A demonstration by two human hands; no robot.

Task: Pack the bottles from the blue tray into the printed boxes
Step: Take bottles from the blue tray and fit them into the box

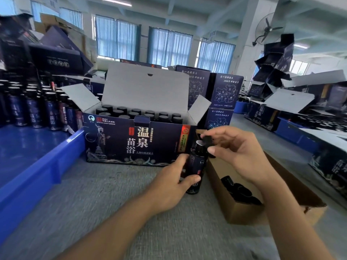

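On the grey table [112,194], just off the printed box's [135,139] three-o'clock end, the left hand [169,182] curls fingers and thumb round an upright bottle [197,162], while the right hand [242,152] pinches a black cap [207,140] at one o'clock from its neck.

Printed box [139,141]: dark navy, gold-white characters, grey inner flaps. Bottle [195,166]: dark navy label, black cap [206,140]. Tray [37,166]: blue. Tabletop [112,203]: grey. Carton [244,211]: brown.

Left grip [170,185] curled, right grip [241,153] pinched, close together.
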